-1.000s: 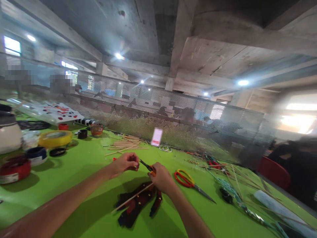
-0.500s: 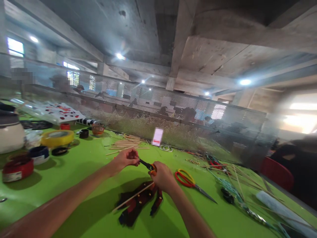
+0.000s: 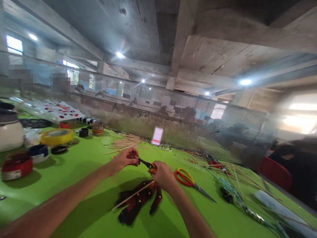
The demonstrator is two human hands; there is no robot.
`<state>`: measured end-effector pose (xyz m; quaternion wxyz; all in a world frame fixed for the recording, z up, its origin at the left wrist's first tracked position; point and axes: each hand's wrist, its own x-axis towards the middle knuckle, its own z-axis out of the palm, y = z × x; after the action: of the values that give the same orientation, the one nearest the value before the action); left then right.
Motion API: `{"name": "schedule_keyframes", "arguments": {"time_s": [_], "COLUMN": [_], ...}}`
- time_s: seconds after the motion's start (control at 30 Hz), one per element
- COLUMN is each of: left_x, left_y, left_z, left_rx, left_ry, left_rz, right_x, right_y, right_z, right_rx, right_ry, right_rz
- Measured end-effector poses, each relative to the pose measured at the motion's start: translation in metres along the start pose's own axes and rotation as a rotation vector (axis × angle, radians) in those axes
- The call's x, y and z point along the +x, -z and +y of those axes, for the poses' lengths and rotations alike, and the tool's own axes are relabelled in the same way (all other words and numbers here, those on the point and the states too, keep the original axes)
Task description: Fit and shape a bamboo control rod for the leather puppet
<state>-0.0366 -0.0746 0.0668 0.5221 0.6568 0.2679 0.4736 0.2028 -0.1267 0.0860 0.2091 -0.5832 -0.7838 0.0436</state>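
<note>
My right hand [image 3: 161, 174] is wrapped round the orange handles of small black-jawed pliers [image 3: 146, 163]. The jaws point left, to the fingertips of my left hand [image 3: 128, 156]. Those fingertips are pinched together, and whatever lies in them is too small to make out. Below the hands, a dark red and black piece with gold studs [image 3: 140, 203] rests on the green table [image 3: 94, 211]. A thin wooden stick [image 3: 133, 195] lies across it and reaches up to my right hand; I cannot tell whether the hand holds it.
Scissors with red and yellow handles [image 3: 185, 177] lie right of my right hand. Loose sticks [image 3: 125, 142] are spread behind the hands. Yellow tape [image 3: 56, 137], a red jar [image 3: 17, 167] and a blue jar [image 3: 38, 153] stand left. A perforated metal screen [image 3: 148, 112] runs along the back.
The view has shifted very slightly. Both hands and the pliers keep almost the same position and grip.
</note>
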Motion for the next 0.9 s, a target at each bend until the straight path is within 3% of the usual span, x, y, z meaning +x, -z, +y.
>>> {"name": "schedule_keyframes", "arguments": {"time_s": [0.53, 0.9], "left_x": [0.0, 0.0], "left_y": [-0.005, -0.001], "left_z": [0.01, 0.012], "left_rx": [0.051, 0.14], "left_ry": [-0.055, -0.065], "left_rz": [0.063, 0.029], "right_x": [-0.002, 0.0], "right_y": [0.007, 0.002], "right_z": [-0.008, -0.001], "right_rx": [0.077, 0.113], "right_ry": [-0.054, -0.042], "right_rz": [-0.035, -0.058]}}
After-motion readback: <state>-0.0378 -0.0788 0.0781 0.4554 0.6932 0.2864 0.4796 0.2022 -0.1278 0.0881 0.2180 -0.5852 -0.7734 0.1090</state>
